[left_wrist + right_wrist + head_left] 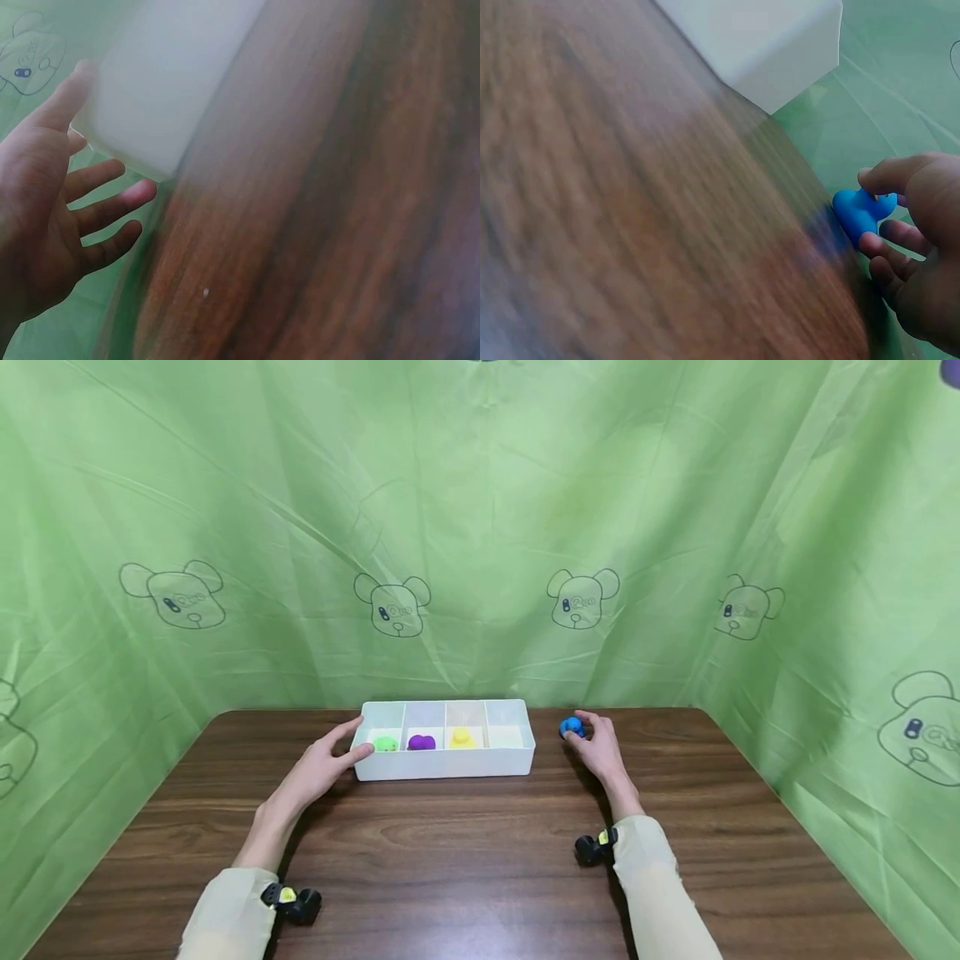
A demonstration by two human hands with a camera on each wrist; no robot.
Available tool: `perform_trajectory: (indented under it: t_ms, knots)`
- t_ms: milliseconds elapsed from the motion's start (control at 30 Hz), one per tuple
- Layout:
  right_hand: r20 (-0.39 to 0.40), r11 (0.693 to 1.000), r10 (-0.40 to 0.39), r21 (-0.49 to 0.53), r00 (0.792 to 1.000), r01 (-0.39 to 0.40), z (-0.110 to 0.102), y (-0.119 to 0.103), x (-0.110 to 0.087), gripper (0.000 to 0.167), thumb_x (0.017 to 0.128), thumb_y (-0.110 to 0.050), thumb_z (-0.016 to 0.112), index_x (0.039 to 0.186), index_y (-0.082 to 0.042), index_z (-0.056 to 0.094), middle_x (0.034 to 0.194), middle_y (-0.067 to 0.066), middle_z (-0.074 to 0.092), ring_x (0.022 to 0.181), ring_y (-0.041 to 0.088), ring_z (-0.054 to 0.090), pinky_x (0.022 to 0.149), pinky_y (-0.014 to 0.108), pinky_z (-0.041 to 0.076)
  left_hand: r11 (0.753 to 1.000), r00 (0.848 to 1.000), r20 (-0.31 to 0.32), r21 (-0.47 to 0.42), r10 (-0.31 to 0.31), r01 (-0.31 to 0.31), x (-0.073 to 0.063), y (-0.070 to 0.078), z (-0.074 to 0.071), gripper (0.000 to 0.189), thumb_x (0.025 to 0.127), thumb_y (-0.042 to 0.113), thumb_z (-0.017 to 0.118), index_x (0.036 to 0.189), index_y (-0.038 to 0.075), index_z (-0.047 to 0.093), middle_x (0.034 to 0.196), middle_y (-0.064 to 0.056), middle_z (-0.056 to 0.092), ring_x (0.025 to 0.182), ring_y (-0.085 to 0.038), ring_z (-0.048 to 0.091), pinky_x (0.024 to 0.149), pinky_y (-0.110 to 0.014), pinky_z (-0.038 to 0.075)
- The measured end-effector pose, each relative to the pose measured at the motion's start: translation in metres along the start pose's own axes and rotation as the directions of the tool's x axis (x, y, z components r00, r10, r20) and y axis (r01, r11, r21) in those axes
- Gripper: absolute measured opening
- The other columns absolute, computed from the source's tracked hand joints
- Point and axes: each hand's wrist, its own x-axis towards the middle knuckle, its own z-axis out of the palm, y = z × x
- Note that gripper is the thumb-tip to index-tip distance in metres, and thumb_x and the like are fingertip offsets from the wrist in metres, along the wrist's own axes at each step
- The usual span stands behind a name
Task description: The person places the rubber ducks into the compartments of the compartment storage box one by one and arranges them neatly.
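A white tray [442, 766] with a row of compartments stands near the back of the table. From left, its compartments hold a green toy [386, 744], a purple toy [422, 742] and a yellow rubber duck [462, 738]; the rightmost one holds nothing visible. My left hand [318, 768] is at the tray's left end, thumb by the front corner and fingers spread, fairly straight, around the end wall [135, 150]. Right of the tray, my right hand [597, 747] pinches a small blue rubber duck [859, 214] between thumb and fingers, at the tabletop.
The brown wooden table [442, 860] reaches from the front to a green curtain [480, 527] printed with bear heads, which surrounds the back and sides. A black wrist camera [300, 906] is strapped to the left sleeve, another wrist camera [592, 850] to the right.
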Motion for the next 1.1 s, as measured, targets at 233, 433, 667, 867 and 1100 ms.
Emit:
perform_trajectory:
  t_ms: [233, 433, 667, 867, 1100]
  knots:
    - [0.0, 1.0, -0.018, -0.021, 1.0, 0.018, 0.002, 0.002, 0.003, 0.047, 0.097, -0.016, 0.063, 0.14, -0.001, 0.052, 0.135, 0.024, 0.045, 0.106, 0.036, 0.054, 0.097, 0.049, 0.045, 1.0, 1.0, -0.011, -0.021, -0.003, 0.003, 0.0, -0.001, 0.0, 0.076, 0.094, 0.058, 0.059, 0.157, 0.03, 0.029, 0.163, -0.006, 0.029, 0.15, -0.035, 0.024, 0.114, -0.061, 0.029]
    - [-0.007, 1.0, 0.019, -0.022, 1.0, -0.019, 0.003, 0.001, 0.002, 0.045, 0.097, -0.018, 0.064, 0.139, -0.003, 0.054, 0.133, 0.021, 0.048, 0.104, 0.034, 0.054, 0.095, 0.048, 0.045, 1.0, 1.0, -0.003, -0.021, -0.005, 0.005, 0.0, -0.001, 0.001, 0.077, 0.093, 0.059, 0.059, 0.158, 0.03, 0.029, 0.163, -0.004, 0.029, 0.15, -0.034, 0.024, 0.114, -0.062, 0.028]
    - [-0.02, 0.999, 0.035, -0.029, 0.999, -0.036, 0.002, 0.002, 0.002, 0.044, 0.097, -0.021, 0.065, 0.138, -0.006, 0.056, 0.132, 0.018, 0.052, 0.107, 0.033, 0.054, 0.096, 0.047, 0.045, 1.0, 1.0, -0.003, -0.016, 0.001, -0.001, 0.002, -0.001, 0.001, 0.077, 0.093, 0.059, 0.059, 0.158, 0.03, 0.029, 0.163, -0.004, 0.029, 0.15, -0.035, 0.024, 0.114, -0.062, 0.028]
    - [-0.046, 0.999, 0.015, -0.03, 0.999, -0.017, 0.001, 0.0, 0.003, 0.045, 0.094, -0.021, 0.069, 0.135, -0.005, 0.06, 0.13, 0.018, 0.056, 0.112, 0.035, 0.054, 0.1, 0.048, 0.043, 1.0, 1.0, -0.002, -0.01, -0.009, 0.009, 0.001, -0.001, 0.002, 0.077, 0.093, 0.06, 0.059, 0.158, 0.03, 0.028, 0.164, -0.006, 0.028, 0.151, -0.036, 0.022, 0.115, -0.063, 0.026]
    - [-0.043, 1.0, -0.011, -0.028, 0.999, 0.009, -0.003, -0.008, 0.004, 0.046, 0.094, -0.024, 0.069, 0.136, -0.007, 0.06, 0.13, 0.017, 0.056, 0.111, 0.034, 0.053, 0.1, 0.047, 0.043, 1.0, 1.0, -0.005, -0.017, 0.003, -0.003, 0.001, -0.001, 0.002, 0.077, 0.093, 0.058, 0.059, 0.158, 0.029, 0.029, 0.163, -0.005, 0.03, 0.151, -0.035, 0.023, 0.115, -0.062, 0.026]
